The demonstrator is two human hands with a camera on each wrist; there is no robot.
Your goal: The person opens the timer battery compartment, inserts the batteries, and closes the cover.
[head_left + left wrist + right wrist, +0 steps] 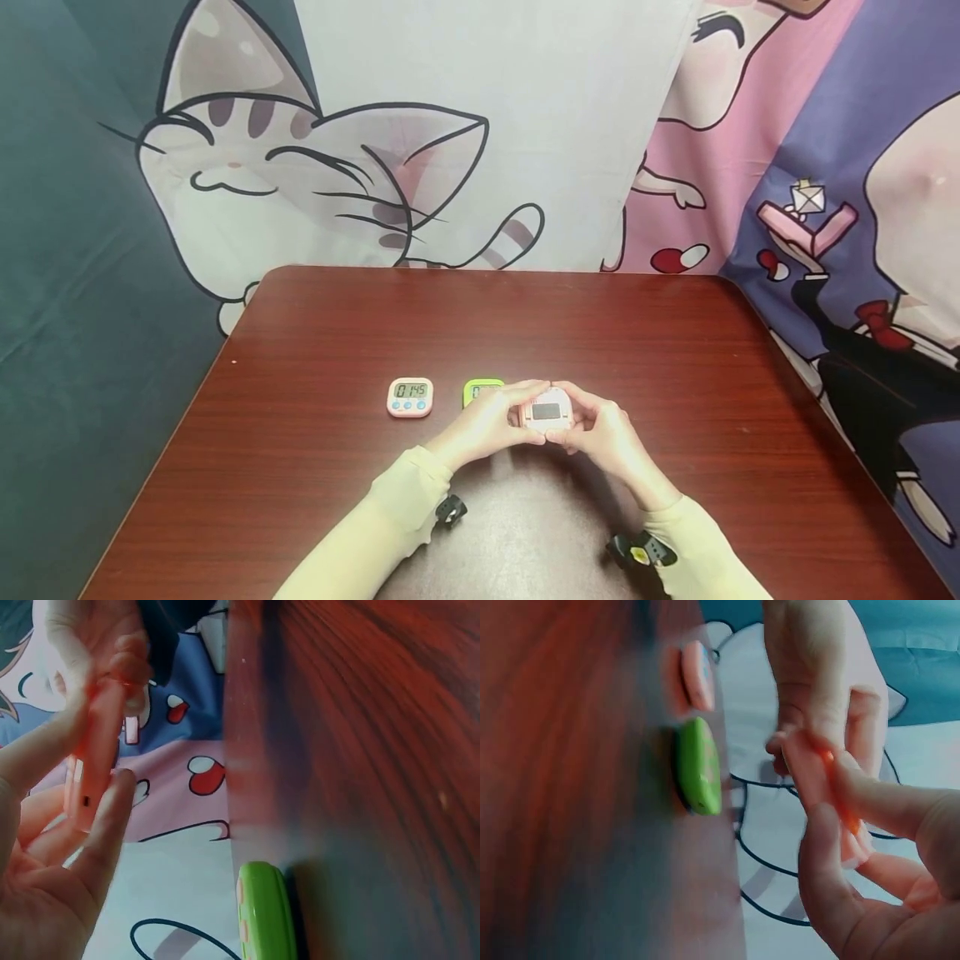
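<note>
Both hands hold one pink digital timer above the table, its grey screen blank in the head view. The left hand pinches its left side between thumb and fingers, and the right hand grips the right side the same way. Seen edge-on in the left wrist view, the pink timer has a small dark slot near one end. Close beside the left hand lies a green timer, partly covered by that hand. Farther left, a pale pink timer with blue buttons shows 01:45.
The timers are over a reddish-brown wooden table. Behind it hang cloths with cartoon figures, including a cat. A black band with a small device is on the left wrist, another device on the right.
</note>
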